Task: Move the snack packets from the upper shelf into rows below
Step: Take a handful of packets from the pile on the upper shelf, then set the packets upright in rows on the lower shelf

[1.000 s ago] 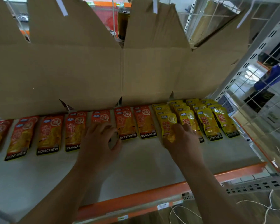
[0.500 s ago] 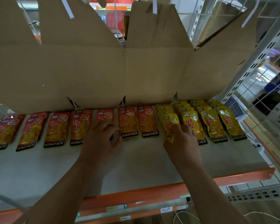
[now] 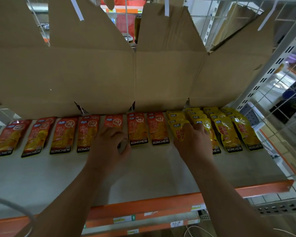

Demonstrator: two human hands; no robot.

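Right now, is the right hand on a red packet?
No, the right hand rests on a yellow packet; the red packets lie to its left.
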